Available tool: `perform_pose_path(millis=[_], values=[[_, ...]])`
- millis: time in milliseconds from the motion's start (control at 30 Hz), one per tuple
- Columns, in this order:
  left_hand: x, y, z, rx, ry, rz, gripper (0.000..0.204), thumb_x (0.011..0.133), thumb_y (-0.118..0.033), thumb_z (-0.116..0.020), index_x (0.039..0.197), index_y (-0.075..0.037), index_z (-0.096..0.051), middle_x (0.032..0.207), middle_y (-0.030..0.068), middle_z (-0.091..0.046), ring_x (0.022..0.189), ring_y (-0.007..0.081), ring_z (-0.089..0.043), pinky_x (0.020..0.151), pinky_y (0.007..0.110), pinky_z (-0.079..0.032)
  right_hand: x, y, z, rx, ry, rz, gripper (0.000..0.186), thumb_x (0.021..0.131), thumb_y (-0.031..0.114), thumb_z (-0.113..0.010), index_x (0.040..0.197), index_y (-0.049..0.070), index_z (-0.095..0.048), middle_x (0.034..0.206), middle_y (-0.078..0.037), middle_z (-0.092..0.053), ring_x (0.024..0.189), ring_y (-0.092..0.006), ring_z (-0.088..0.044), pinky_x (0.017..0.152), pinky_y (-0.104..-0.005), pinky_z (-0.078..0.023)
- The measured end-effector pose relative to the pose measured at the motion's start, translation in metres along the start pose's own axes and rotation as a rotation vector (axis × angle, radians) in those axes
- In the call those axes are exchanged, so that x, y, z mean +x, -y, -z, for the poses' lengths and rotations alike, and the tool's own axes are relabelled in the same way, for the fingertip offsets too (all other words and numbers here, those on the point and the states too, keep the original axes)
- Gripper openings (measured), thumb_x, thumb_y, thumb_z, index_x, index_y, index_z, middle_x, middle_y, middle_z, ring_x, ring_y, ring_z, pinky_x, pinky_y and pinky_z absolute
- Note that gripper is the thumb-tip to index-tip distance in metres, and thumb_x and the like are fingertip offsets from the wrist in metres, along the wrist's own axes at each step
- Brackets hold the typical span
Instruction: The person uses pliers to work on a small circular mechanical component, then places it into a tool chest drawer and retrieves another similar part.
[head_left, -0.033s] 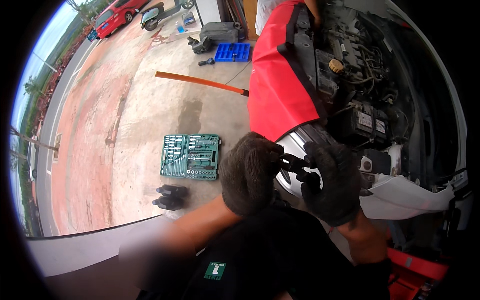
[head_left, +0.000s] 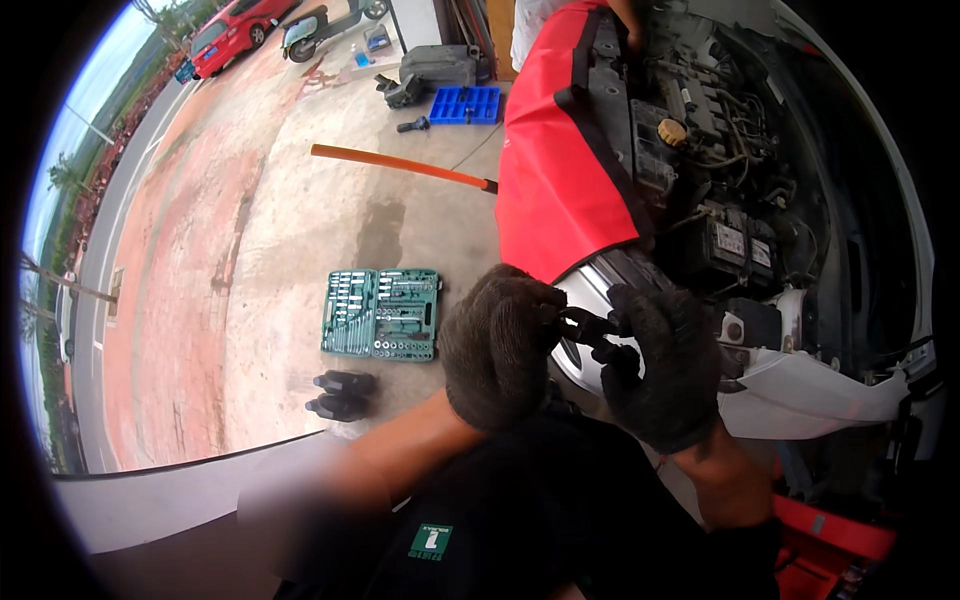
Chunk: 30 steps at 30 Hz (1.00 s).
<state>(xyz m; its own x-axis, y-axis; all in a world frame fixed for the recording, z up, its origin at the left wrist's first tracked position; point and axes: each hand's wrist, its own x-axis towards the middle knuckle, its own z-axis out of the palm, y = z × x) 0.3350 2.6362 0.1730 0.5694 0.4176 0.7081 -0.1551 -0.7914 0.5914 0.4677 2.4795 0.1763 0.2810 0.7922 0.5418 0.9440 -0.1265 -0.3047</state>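
Red car: parked at the far upper left.
Scooter: standing just right of the red car.
Tool case: lying open on the concrete floor, its 2 halves side by side.
Orange bar: slanting slightly, beyond the tool case.
Blue tray: divided into compartments, on the floor.
Left hand: in a dark glove, thumb and forefinger pinching 1 end of the small part.
Red cover: draped over the edge of a white car, beyond the hands.
Small part: black, held between the 2 hands, in front of the white car; exact shape unclear, dark on dark.
Right hand: also gloved, fingers bent, thumb and forefinger pinching the other end.
Battery: in the engine bay, right of the red cover.
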Motion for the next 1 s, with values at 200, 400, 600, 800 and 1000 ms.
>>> perform_pose_path(millis=[200, 400, 600, 800, 1000], values=[[0.008, 0.001, -0.008, -0.031, -0.055, 0.067, 0.022, 0.073, 0.009, -0.07, 0.091, 0.002, -0.06, 0.09, 0.0183, -0.067, 0.073, 0.0329, -0.067, 0.059, 0.039, -0.054, 0.006, -0.003, -0.015, -0.028, -0.137, 0.03, 0.057, 0.073, 0.014, -0.077, 0.127, 0.008, -0.06, 0.102, -0.014, -0.056, 0.088, -0.0344, -0.058, 0.074, -0.048, -0.049], [0.026, 0.024, 0.018, -0.18, 0.479, 0.009, 0.022, 0.077, 0.0, -0.077, 0.093, -0.004, -0.062, 0.085, 0.011, -0.069, 0.073, 0.0263, -0.072, 0.061, 0.034, -0.056, 0.018, -0.032, 0.021, -0.125, -0.011, 0.196, 0.055, 0.07, 0.022, -0.083, 0.121, 0.013, -0.066, 0.102, -0.012, -0.055, 0.087, -0.0318, -0.057, 0.073, -0.0454, -0.049], [0.043, 0.04, 0.023, -0.41, 0.809, -0.18, 0.046, 0.085, -0.002, -0.071, 0.128, 0.003, -0.059, 0.092, 0.0133, -0.072, 0.08, 0.0292, -0.073, 0.071, 0.039, -0.06, 0.032, -0.032, 0.047, -0.224, 0.103, 0.442, 0.045, 0.073, 0.028, -0.083, 0.115, 0.016, -0.071, 0.101, -0.008, -0.054, 0.087, -0.029, -0.056, 0.073, -0.0438, -0.049], [0.036, 0.045, 0.015, -0.462, 0.706, -0.38, 0.042, 0.1, -0.013, -0.057, 0.139, 0.001, -0.056, 0.101, 0.0132, -0.07, 0.089, 0.0234, -0.069, 0.08, 0.036, -0.056, 0.037, -0.031, 0.053, -0.287, 0.057, 0.509, 0.039, 0.078, 0.026, -0.08, 0.114, 0.017, -0.071, 0.102, -0.007, -0.055, 0.091, -0.0283, -0.057, 0.076, -0.0432, -0.049], [0.022, 0.043, 0.013, -0.357, 0.579, -0.237, 0.051, 0.073, 0.001, -0.08, 0.12, 0.003, -0.06, 0.098, 0.0122, -0.069, 0.075, 0.0304, -0.071, 0.069, 0.037, -0.058, 0.021, -0.033, 0.041, -0.165, 0.1, 0.328, 0.05, 0.074, 0.02, -0.081, 0.121, 0.012, -0.069, 0.107, -0.01, -0.057, 0.094, -0.0298, -0.059, 0.08, -0.0441, -0.05]])
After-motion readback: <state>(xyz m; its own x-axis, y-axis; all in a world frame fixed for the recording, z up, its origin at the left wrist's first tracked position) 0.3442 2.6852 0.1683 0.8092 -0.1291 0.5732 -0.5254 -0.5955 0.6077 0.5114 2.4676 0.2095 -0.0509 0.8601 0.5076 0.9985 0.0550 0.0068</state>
